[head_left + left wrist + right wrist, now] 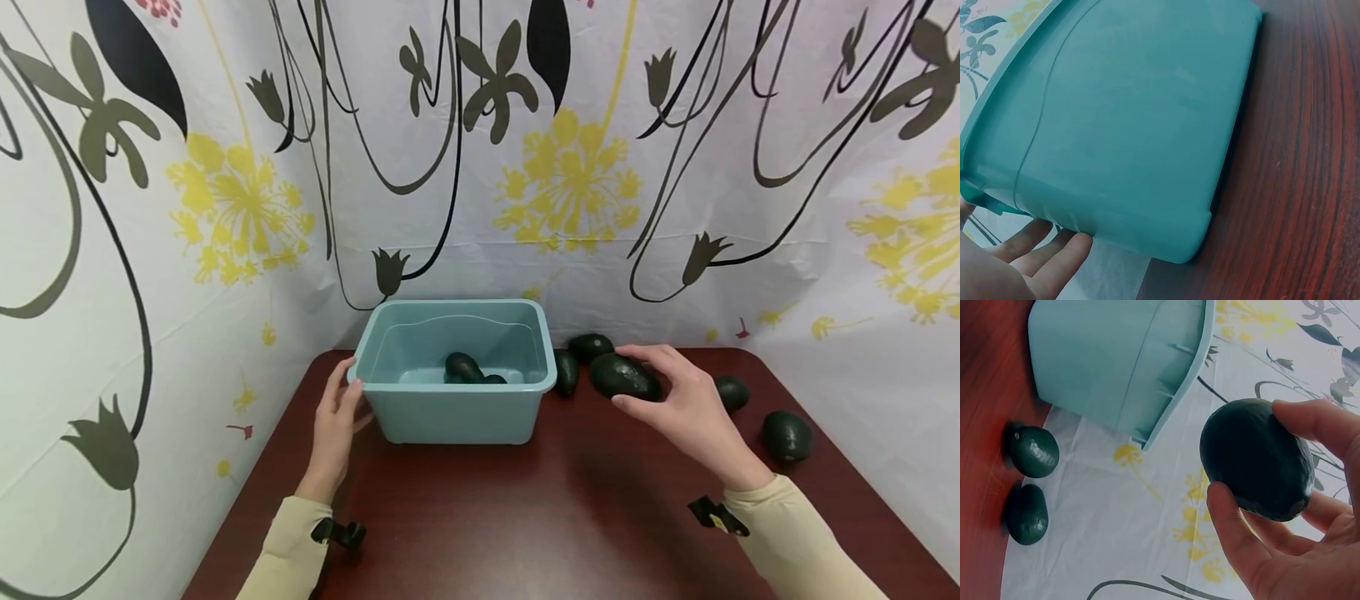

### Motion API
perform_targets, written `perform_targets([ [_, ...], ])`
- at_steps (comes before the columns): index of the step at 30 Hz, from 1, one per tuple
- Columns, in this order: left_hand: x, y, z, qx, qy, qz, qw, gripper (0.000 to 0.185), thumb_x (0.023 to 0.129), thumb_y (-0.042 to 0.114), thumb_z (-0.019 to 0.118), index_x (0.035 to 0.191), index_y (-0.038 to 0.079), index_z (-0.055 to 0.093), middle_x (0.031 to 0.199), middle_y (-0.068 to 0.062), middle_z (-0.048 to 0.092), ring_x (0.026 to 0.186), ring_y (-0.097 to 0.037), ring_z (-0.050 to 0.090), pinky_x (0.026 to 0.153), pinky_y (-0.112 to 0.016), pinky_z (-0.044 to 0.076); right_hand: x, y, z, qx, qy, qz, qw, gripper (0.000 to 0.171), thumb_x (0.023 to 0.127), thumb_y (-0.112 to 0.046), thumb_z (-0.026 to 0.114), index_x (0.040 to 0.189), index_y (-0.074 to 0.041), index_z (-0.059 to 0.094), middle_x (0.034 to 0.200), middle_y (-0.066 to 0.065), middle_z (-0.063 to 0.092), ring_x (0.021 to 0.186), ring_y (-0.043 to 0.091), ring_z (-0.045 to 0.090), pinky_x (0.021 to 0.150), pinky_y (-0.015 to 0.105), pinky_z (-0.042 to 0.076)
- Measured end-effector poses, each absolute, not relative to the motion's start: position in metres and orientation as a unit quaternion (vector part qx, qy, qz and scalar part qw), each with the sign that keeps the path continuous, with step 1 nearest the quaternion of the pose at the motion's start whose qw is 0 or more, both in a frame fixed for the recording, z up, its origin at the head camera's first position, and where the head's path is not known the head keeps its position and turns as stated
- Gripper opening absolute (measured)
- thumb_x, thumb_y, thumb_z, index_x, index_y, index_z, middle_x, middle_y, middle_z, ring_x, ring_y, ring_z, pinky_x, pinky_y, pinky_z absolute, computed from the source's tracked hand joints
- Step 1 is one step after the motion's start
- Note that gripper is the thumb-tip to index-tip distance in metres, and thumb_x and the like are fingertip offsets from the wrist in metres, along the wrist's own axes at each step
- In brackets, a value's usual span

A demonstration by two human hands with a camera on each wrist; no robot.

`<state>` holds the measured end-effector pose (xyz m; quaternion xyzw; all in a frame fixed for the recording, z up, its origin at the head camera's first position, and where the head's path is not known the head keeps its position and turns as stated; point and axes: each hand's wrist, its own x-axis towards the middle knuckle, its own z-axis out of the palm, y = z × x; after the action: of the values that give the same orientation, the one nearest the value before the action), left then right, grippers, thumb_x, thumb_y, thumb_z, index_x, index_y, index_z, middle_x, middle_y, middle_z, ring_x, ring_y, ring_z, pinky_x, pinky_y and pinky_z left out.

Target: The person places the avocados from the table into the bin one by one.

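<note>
My right hand [690, 408] holds a dark green avocado [624, 377], thumb on the near side and fingers curled over the far side, lifted just right of the teal bin [457, 417]. The right wrist view shows the same avocado [1257, 459] pinched between my thumb and fingers, clear of everything else, with the bin's wall [1116, 362] off to the left.

My left hand [336, 421] rests against the bin's left wall near the rim, fingers nearly straight and relaxed, holding nothing; from the left wrist view my fingertips [1063, 253] touch the bin's lower edge [1135, 137].

The bin stands on the dark red counter [525, 517], toward its far side. Inside it lie two avocados [463, 367], down on the bottom toward the near wall.

Right of the bin, on the counter, one avocado [566, 371] sits just beside the bin's right wall and another [590, 345] a little farther back. Two more lie farther right: one [731, 392] beyond my right hand, one [787, 436] nearer the counter's right edge.

A flowered curtain [225, 208] hangs behind and around the counter.
</note>
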<state>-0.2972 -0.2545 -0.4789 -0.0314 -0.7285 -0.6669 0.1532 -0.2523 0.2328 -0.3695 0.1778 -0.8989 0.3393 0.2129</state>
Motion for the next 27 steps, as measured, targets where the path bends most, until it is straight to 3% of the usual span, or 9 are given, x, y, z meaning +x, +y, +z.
perform_targets([
  [10, -0.292, -0.256, -0.475, -0.043, -0.732, -0.662, 0.155, 0.050, 0.106, 0.043, 0.049, 0.154, 0.045, 0.034, 0.144, -0.010, 0.047, 0.127, -0.030, 0.053, 0.093, -0.063, 0.047, -0.255, 0.222, -0.369, 0.185, -0.893, 0.350, 0.214, 0.059, 0.082, -0.041, 0.084, 0.136, -0.037, 0.060, 0.127, -0.017, 0.057, 0.107, 0.000, 0.055, 0.083, 0.019, 0.044],
  [18, -0.279, -0.253, -0.456, -0.047, -0.727, -0.668, 0.149, 0.055, 0.106, 0.038, 0.051, 0.157, 0.030, 0.033, 0.147, -0.017, 0.044, 0.129, -0.035, 0.051, 0.094, -0.065, 0.045, -0.258, 0.213, -0.362, 0.186, -0.889, 0.361, 0.212, 0.059, 0.083, -0.042, 0.083, 0.137, -0.038, 0.059, 0.128, -0.017, 0.057, 0.105, 0.001, 0.055, 0.081, 0.020, 0.046],
  [27, -0.280, -0.245, -0.453, -0.047, -0.719, -0.677, 0.151, 0.059, 0.103, 0.041, 0.057, 0.156, 0.027, 0.035, 0.148, -0.021, 0.044, 0.131, -0.033, 0.048, 0.096, -0.066, 0.043, -0.260, 0.204, -0.355, 0.195, -0.878, 0.371, 0.229, 0.061, 0.082, -0.037, 0.085, 0.137, -0.036, 0.060, 0.129, -0.017, 0.057, 0.107, 0.003, 0.056, 0.081, 0.020, 0.047],
])
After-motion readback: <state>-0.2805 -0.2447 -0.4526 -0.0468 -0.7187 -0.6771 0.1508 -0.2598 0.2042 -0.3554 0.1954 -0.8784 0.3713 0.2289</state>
